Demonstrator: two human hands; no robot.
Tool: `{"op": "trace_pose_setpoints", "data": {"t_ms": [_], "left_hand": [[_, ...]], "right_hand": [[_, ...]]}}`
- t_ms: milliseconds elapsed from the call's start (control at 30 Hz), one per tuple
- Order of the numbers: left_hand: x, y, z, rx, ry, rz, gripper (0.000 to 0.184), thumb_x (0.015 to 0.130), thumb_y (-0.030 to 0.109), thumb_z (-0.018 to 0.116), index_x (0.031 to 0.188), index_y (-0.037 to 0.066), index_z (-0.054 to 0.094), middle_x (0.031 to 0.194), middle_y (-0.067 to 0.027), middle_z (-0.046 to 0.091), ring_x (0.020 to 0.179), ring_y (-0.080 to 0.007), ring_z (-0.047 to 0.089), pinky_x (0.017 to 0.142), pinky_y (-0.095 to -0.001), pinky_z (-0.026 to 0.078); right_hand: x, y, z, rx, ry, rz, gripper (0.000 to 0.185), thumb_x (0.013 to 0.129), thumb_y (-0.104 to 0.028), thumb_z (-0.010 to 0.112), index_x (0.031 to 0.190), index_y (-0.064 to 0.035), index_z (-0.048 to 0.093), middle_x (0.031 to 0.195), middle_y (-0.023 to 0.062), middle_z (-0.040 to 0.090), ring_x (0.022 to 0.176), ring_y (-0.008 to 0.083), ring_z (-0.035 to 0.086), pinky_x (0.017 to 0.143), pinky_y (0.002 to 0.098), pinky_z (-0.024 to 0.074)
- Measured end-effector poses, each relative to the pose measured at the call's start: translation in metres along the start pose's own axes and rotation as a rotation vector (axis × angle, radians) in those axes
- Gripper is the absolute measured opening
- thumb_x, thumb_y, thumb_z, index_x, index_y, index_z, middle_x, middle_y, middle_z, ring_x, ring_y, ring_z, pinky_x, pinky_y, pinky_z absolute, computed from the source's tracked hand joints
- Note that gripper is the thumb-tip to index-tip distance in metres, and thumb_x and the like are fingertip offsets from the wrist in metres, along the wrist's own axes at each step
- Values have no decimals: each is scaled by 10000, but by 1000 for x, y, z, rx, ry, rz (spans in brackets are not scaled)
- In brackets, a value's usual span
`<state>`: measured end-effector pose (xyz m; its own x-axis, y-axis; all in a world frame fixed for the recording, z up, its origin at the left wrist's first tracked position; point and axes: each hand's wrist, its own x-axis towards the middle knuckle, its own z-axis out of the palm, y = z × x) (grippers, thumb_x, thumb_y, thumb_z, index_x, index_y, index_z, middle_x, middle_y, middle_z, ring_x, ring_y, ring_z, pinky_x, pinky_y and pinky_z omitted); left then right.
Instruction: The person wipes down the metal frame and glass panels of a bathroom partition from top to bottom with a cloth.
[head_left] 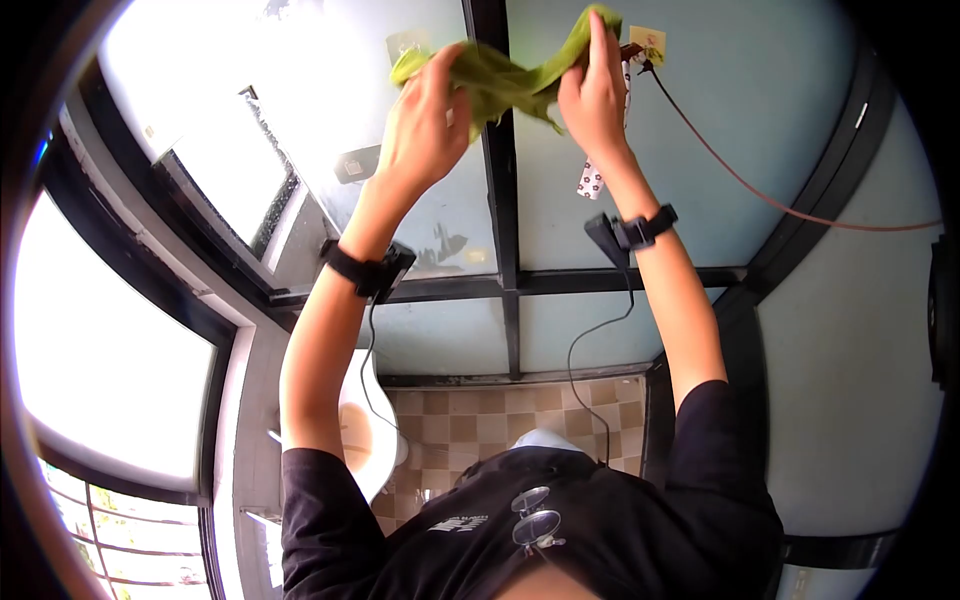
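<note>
A green cloth (515, 85) hangs bunched between my two raised hands, sagging in the middle and slightly blurred. My left hand (428, 120) grips its left end, with fingers curled around the fabric. At the other end, my right hand (595, 95) is closed on the cloth, and part of it sticks up above the fingers. Each wrist wears a black strap with a small device and a cable. Behind my right hand is a white strip with a dark flower pattern (590, 182), partly hidden.
Frosted glass panels (680, 160) in black frames (508, 240) stand in front. A brown cord (740, 182) runs from near my right hand to the right wall. Bright windows (110, 340) are on the left. A white basin (375, 460) stands low at left, above a checkered tile floor (465, 430).
</note>
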<state>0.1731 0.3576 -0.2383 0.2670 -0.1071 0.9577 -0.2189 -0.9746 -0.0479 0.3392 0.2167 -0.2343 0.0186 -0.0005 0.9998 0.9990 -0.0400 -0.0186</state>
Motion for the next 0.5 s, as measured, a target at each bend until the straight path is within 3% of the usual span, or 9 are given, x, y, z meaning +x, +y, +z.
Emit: {"op": "trace_pose_setpoints", "data": {"t_ms": [33,67,100,167,200,300,367,433,500], "left_hand": [[11,5,6,73,15,105,489,858,32,562,1332,17,444,997,-207,649,933,-384,616,800,-448,509],[21,14,13,91,-24,74,526,850,16,586,1359,36,454,1066,-211,641,970,-394,606,856,-446,496],[35,16,21,119,-2,162,519,854,45,586,1357,43,461,1034,-201,645,950,-382,611,850,-425,493],[61,19,33,222,-90,216,548,903,201,583,1391,7,427,1100,-220,620,1031,-393,582,901,-449,470],[76,14,41,190,-230,132,646,865,148,512,1436,-87,323,1151,-305,578,1084,-431,537,1000,-463,392],[108,-1,64,264,-81,219,589,896,131,467,1428,-90,342,1073,-279,614,1025,-411,566,963,-439,417],[118,-11,81,289,-93,184,578,939,207,450,1421,-96,351,1182,-294,583,1128,-419,537,1023,-447,386],[116,-21,104,414,42,339,606,976,308,434,1411,-107,357,1308,-297,520,1245,-416,473,1092,-455,332],[109,-16,116,416,-91,214,671,991,401,413,1418,-112,341,1393,-297,449,1312,-417,412,1120,-469,296]], "right_hand": [[11,2,6,-50,22,-32,630,858,-58,542,1453,-2,343,1399,217,450,1305,399,427,1076,454,363],[16,11,15,-182,22,-11,664,890,-177,568,1455,40,295,1485,276,334,1388,406,314,1166,493,222],[29,11,19,-206,-4,-10,649,880,-108,554,1453,47,293,1476,291,335,1387,431,299,1172,479,215],[44,20,40,-390,2,-131,620,894,-133,539,1442,51,317,1456,296,361,1372,444,316,1161,480,239],[53,27,44,-450,-26,-146,617,911,-208,529,1435,51,334,1432,296,392,1350,453,342,1149,489,260],[62,48,63,-448,-3,-34,629,922,-280,520,1434,42,348,1428,284,401,1339,448,357,1143,497,267],[61,48,65,-492,8,-107,637,916,-307,532,1434,26,365,1425,281,405,1339,442,361,1139,496,274],[51,52,70,-380,134,-130,613,913,-303,544,1418,11,398,1413,265,431,1337,434,371,1134,498,281],[41,56,75,-260,177,-110,595,908,-292,554,1404,9,418,1399,247,459,1319,423,401,1118,483,311]]}}
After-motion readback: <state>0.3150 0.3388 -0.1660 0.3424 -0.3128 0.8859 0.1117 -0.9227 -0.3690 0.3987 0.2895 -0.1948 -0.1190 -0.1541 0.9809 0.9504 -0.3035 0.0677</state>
